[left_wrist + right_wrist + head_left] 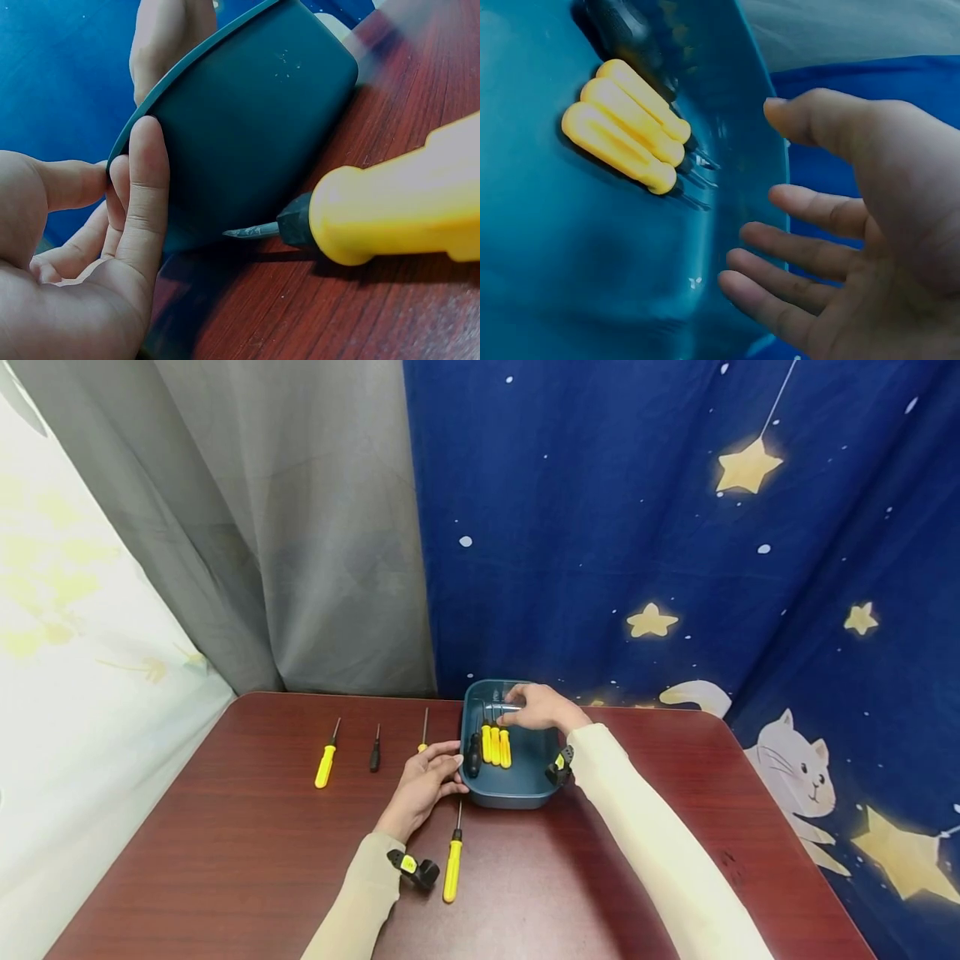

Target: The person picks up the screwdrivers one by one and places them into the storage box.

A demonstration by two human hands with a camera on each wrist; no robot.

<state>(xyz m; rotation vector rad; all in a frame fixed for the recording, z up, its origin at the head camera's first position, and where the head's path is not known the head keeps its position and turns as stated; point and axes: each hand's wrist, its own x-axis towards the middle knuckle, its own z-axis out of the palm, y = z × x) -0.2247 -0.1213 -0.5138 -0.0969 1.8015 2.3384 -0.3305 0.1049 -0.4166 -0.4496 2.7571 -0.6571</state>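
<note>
A blue-green plastic bin (512,801) stands at the back of the table. My left hand (426,781) pinches its left rim, with one finger (148,161) lying along the outer wall in the left wrist view. Over the back of the bin, my right hand (542,707) holds nothing, its fingers (802,247) spread and loosely bent in the right wrist view. Inside lie three yellow-handled screwdrivers (496,746) side by side, next to a black-handled screwdriver (474,755). Another yellow screwdriver (453,866) lies in front of the bin, near my left wrist.
To the left on the dark red table (247,827) are a yellow screwdriver (326,766) and a small black screwdriver (375,754). A further screwdriver (425,727) is partly hidden behind my left hand. Grey and blue curtains (570,527) hang along the table's back edge.
</note>
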